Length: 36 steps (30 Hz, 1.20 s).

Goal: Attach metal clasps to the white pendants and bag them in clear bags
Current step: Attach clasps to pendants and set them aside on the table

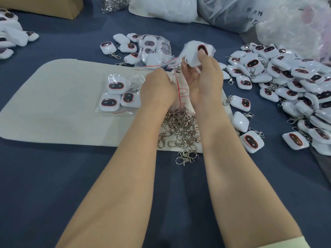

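Observation:
My right hand (204, 76) grips a white pendant (194, 57) with a dark red-rimmed oval, wrapped in clear plastic, its clasp hanging below at the fingers. My left hand (157, 86) pinches a clear bag (179, 86) with a red seal line, just left of the right hand. A pile of metal clasps (180, 129) lies under my wrists on a pale mat (62, 104). A filled clear bag (116, 94) with three pendants lies on the mat to the left. Another filled bag (152, 49) lies behind.
A large heap of white pendants with clasps (286, 83) covers the right of the blue table. More pendants (123, 46) lie at the back centre and far left (10, 34). Plastic sacks (232, 11) and a cardboard box (53, 6) stand along the far edge.

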Available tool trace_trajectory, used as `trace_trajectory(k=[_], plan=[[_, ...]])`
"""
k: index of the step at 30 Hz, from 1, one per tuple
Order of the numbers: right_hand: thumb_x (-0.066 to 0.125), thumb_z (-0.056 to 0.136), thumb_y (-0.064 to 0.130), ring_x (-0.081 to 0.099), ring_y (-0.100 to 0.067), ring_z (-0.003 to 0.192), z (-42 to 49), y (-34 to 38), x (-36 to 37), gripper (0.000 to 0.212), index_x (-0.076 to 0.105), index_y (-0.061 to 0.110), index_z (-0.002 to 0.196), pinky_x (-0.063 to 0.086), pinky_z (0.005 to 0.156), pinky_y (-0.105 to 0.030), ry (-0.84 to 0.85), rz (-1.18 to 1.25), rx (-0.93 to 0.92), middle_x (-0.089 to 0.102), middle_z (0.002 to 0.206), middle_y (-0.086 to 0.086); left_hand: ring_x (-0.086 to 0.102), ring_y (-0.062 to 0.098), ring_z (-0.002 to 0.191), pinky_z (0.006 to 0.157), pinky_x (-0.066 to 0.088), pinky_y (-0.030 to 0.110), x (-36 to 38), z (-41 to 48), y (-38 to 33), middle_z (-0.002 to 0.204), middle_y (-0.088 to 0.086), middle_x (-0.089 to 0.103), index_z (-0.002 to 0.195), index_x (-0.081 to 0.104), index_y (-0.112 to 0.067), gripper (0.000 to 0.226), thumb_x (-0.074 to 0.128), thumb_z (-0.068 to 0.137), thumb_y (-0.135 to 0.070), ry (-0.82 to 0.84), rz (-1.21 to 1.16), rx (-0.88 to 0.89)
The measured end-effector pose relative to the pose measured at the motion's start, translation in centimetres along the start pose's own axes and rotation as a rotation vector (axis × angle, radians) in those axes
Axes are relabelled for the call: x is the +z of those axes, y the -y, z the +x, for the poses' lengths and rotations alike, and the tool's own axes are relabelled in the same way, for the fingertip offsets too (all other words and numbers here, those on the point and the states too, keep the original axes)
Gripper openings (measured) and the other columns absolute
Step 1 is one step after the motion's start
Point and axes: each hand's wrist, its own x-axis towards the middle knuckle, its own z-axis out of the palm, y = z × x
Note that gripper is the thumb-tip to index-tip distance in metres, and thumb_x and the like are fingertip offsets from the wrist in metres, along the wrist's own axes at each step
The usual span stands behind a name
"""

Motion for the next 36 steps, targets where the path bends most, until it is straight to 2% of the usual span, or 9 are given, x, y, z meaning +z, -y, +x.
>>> trace_trajectory(k=[3,11,13,16,21,26,30,33,36], plan=[[0.053,0.098,0.008,0.068,-0.019,0.06,-0.4,-0.3,0.4,0.002,0.053,0.007,0.096,0.057,0.058,-0.026,0.087,0.058,0.125,0.059,0.086,-0.009,0.059,0.031,0.103,0.08,0.044,0.031,-0.1,0.2,0.0,0.11,0.013,0.064,0.109,0.061,-0.005,0.025,0.048,0.092,-0.017,-0.023,-0.062,0.009],[0.058,0.094,0.011,0.062,-0.019,0.084,-0.5,-1.1,-0.2,0.014,0.056,0.012,0.107,0.058,0.079,-0.038,0.098,-0.883,-0.123,0.064,0.093,-0.008,0.062,0.025,0.104,0.094,0.051,0.037,-1.3,1.0,0.3,0.111,0.01,0.064,0.113,0.06,-0.008,0.021,0.05,0.095,-0.012,-0.056,-0.497,-0.129],[0.056,0.094,0.011,0.063,-0.023,0.093,-0.8,-0.8,-0.2,0.019,0.06,0.016,0.111,0.051,0.093,-0.046,0.212,-1.047,-0.158,0.068,0.1,-0.01,0.061,0.018,0.1,0.094,0.047,0.026,-1.5,1.0,0.2,0.108,0.007,0.065,0.111,0.061,-0.009,0.021,0.05,0.094,-0.013,-0.103,-0.519,-0.121],[0.055,0.095,0.014,0.06,-0.021,0.091,-1.1,-0.6,0.0,0.031,0.056,0.013,0.126,0.049,0.09,-0.034,0.312,-1.208,-0.183,0.066,0.101,-0.007,0.053,0.008,0.087,0.073,0.034,0.01,-1.5,0.7,0.0,0.094,-0.004,0.06,0.109,0.064,-0.011,0.023,0.051,0.091,-0.014,-0.243,-0.358,-0.012],[0.06,0.092,0.018,0.059,-0.014,0.079,-1.4,-0.7,-0.1,0.007,0.062,0.012,0.095,0.042,0.067,-0.017,0.239,-1.283,-0.233,0.068,0.087,-0.003,0.053,0.011,0.08,0.068,0.033,0.01,-1.6,0.1,-0.5,0.086,-0.004,0.057,0.101,0.067,-0.009,0.021,0.052,0.087,-0.01,-0.283,-0.311,0.077],[0.055,0.096,0.023,0.054,-0.012,0.076,-1.1,-0.4,0.0,0.023,0.075,0.016,0.089,0.039,0.071,-0.026,0.311,-1.426,-0.31,0.064,0.077,0.002,0.06,0.021,0.078,0.08,0.052,0.028,-2.1,0.1,-0.4,0.08,0.002,0.062,0.077,0.062,-0.02,0.02,0.052,0.084,-0.004,-0.218,-0.611,-0.037],[0.043,0.101,0.038,0.044,0.002,0.05,-1.8,0.2,0.9,0.063,0.055,0.024,0.04,0.032,0.054,-0.013,0.31,-1.355,-0.147,0.047,0.042,0.015,0.057,0.01,0.081,0.077,0.044,0.017,-2.9,0.1,-0.8,0.084,-0.003,0.062,0.1,0.068,-0.007,0.02,0.053,0.087,-0.006,-0.303,-0.702,-0.079],[0.03,0.1,0.053,0.06,0.0,0.075,-2.6,1.0,3.1,0.062,0.073,0.023,0.068,0.036,0.061,-0.01,0.215,-1.191,-0.188,0.07,0.073,0.011,0.054,0.011,0.073,0.076,0.046,0.024,-4.5,0.1,-1.8,0.079,0.001,0.061,0.093,0.066,-0.004,0.014,0.053,0.088,-0.003,-0.368,-0.842,-0.05],[0.027,0.1,0.055,0.064,0.003,0.071,-3.4,1.2,4.9,0.065,0.075,0.013,0.086,0.053,0.072,-0.015,0.285,-0.943,-0.194,0.074,0.083,0.002,0.054,0.017,0.078,0.077,0.047,0.031,-6.2,0.5,-2.2,0.086,0.012,0.062,0.104,0.063,0.005,0.019,0.052,0.09,-0.002,-0.407,-1.032,-0.074]])
